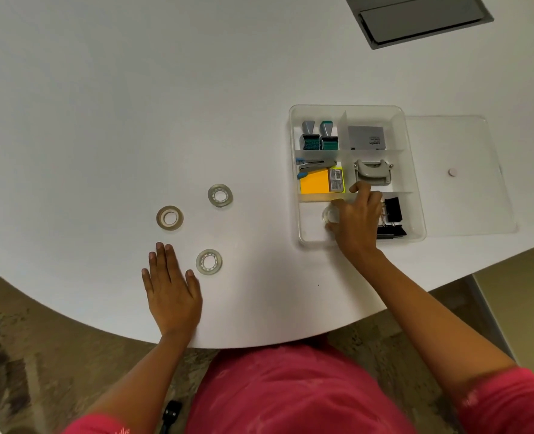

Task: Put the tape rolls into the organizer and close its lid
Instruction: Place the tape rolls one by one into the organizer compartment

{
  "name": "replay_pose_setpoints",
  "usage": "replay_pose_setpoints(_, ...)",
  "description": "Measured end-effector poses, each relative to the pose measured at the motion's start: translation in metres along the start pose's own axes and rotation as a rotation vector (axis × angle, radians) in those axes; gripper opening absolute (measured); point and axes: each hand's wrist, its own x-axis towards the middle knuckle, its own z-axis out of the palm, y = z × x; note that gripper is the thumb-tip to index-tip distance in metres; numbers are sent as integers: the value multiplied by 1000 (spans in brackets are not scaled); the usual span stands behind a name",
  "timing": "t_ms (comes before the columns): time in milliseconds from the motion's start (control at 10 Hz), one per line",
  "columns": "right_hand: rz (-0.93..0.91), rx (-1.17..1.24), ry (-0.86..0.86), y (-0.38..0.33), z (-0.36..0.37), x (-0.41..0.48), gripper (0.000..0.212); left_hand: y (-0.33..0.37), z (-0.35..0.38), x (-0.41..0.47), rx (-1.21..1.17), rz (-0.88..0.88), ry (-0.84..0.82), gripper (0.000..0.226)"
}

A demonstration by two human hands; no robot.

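Note:
Three tape rolls lie flat on the white table: a clear one (220,195), a tan one (169,218) and a clear one (209,261). The clear plastic organizer (412,170) stands open at the right, its lid (459,173) lying flat beside it on the right. My right hand (358,220) is inside the organizer's near left compartment, fingers closed on a clear tape roll (330,214). My left hand (171,286) rests flat on the table with fingers apart, just left of the nearest clear roll, not touching it.
Other compartments hold stamps (319,136), a grey box (366,138), a stapler and orange sticky notes (314,181), a hole punch (373,172) and black binder clips (392,214). A grey floor box hatch (416,17) is set in the table at the far right. The curved table edge (259,344) runs close to my body.

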Motion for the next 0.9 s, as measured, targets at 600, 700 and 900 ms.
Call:
replay_pose_setpoints(600,-241,229,308,-50,-29,-32,28,-1,0,0,-5,3,-15,62)
replay_pose_setpoints(700,-472,360,147,-93,-22,-58,24,-1,-1,-1,-6,-2,-19,62)
replay_pose_setpoints(900,-900,406,-215,-150,10,-87,51,1,-3,0,7,-7,-51,61)
